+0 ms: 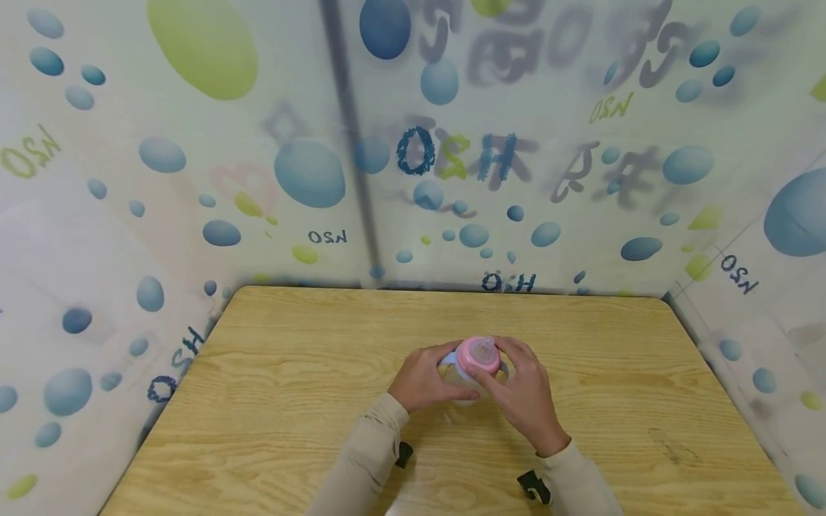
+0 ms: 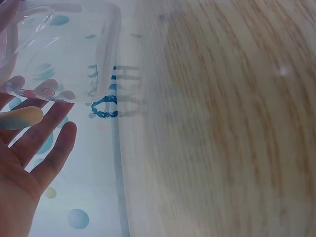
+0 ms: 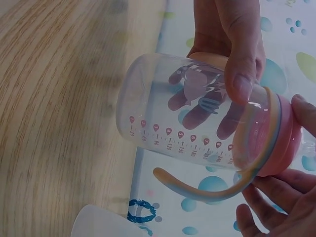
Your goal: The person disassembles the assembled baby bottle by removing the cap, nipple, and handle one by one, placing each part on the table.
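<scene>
A clear baby bottle (image 3: 173,113) with a pink collar (image 3: 285,136) and a transparent teat is held upright over the table by both hands. Curved blue-and-orange handles (image 3: 207,195) stick out from its neck, and red measuring marks run along its side. My left hand (image 1: 422,380) grips the bottle's body, thumb on the near side and fingers seen through the plastic behind it in the right wrist view. My right hand (image 1: 523,390) pinches the pink collar between thumb and fingers. In the left wrist view, the bottle's lower part (image 2: 64,59) shows above the left fingers (image 2: 54,148).
The wooden table (image 1: 290,358) reaches back to a white backdrop (image 1: 245,129) with blue and green spots and lettering. Black straps (image 1: 534,487) lie at the wrists. A white rounded object (image 3: 101,223) shows at the bottom of the right wrist view.
</scene>
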`<state>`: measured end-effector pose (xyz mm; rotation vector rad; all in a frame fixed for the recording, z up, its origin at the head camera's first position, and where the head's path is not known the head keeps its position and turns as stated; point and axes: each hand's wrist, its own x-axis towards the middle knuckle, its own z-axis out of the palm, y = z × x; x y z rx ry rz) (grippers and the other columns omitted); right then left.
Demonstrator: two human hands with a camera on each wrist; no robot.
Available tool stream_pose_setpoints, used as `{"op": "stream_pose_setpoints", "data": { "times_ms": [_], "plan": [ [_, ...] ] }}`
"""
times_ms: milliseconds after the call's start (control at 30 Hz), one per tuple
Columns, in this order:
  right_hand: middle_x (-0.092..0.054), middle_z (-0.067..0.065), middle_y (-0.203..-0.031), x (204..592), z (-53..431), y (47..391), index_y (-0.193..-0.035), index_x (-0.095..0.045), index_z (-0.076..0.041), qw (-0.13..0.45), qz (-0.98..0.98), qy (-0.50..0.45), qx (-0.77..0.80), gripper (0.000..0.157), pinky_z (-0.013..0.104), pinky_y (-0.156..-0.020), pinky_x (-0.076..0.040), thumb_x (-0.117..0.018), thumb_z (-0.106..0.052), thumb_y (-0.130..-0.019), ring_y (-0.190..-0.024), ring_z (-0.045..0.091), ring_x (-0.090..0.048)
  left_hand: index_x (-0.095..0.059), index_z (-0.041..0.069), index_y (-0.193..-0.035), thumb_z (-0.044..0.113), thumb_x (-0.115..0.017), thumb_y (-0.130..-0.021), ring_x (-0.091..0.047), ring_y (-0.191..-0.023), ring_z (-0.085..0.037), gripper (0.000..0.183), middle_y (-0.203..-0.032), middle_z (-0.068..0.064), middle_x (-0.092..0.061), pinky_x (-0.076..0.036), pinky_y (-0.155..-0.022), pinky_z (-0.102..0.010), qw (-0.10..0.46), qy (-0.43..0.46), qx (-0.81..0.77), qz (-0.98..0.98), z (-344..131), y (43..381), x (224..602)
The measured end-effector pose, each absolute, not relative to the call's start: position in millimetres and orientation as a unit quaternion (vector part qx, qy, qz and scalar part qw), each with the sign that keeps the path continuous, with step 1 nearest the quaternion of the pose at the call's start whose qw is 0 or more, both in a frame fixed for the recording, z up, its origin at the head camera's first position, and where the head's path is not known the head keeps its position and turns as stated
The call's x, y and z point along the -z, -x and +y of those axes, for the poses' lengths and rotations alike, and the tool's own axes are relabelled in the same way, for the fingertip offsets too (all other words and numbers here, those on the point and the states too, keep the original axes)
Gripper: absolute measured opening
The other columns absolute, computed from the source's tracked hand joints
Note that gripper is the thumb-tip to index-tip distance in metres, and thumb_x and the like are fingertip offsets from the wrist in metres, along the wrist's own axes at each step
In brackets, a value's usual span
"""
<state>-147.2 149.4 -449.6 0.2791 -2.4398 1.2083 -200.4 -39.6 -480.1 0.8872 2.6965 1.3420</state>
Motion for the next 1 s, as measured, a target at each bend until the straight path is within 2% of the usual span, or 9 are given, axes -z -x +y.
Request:
{"op": "stream_pose_setpoints", "data": {
  "times_ms": [667, 1000],
  "plan": [
    [-0.065, 0.016, -0.122, 451.2, 151.2, 151.7, -0.121, -0.068, -0.004, 0.205, -0.869, -0.122, -0.433, 0.05, 0.059, -0.091, -0.05, -0.086, -0.023, -0.079, -0.114, 0.035, -0.061, -0.061, 0.015, -0.136, 0.055, -0.085, -0.071, -0.065, -0.096, -0.007, 0.08, -0.12, 0.001, -0.07, -0.053, -0.078, -0.025, 0.004, -0.28, -0.412, 0.867, -42.0, 201.4, 479.8],
    [-0.064, 0.014, -0.126, 451.5, 154.4, 152.0, -0.123, -0.067, -0.005, 0.181, -0.852, -0.137, -0.471, 0.05, 0.059, -0.095, -0.048, -0.086, -0.02, -0.079, -0.117, 0.033, -0.061, -0.062, 0.016, -0.136, 0.053, -0.087, -0.069, -0.066, -0.095, -0.007, 0.08, -0.12, 0.002, -0.07, -0.054, -0.078, -0.027, 0.013, -0.286, -0.427, 0.858, -43.0, 201.7, 479.8]
  ]
}}
